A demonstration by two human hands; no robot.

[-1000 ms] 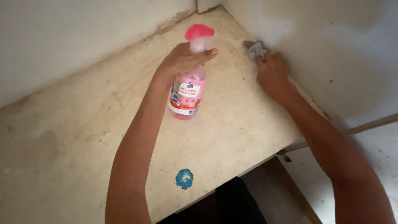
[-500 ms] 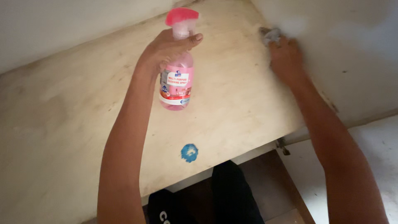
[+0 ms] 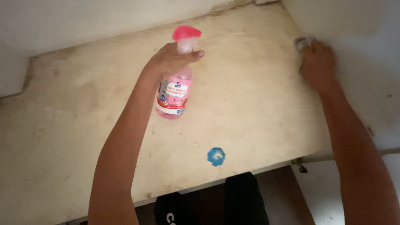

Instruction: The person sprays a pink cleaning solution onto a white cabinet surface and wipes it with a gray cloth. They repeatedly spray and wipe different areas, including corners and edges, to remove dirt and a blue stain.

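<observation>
Since the earlier frame the view has slid a little, so the left hand (image 3: 171,62) and the pink spray bottle (image 3: 175,89) now sit nearer the middle of the view, while the right hand (image 3: 317,63) has stayed at the far right by the wall. The left hand's fingers are clamped around the bottle's neck just under the pink trigger head (image 3: 186,33), with the bottle held upright above the stained, pale tabletop (image 3: 250,104). The right hand presses a small grey cloth (image 3: 303,42) where the tabletop meets the white wall (image 3: 358,29); its fingers are curled together over the cloth, most of which is hidden beneath them. A small blue round sticker (image 3: 216,156) lies on the tabletop near its near edge, well apart from both hands.
</observation>
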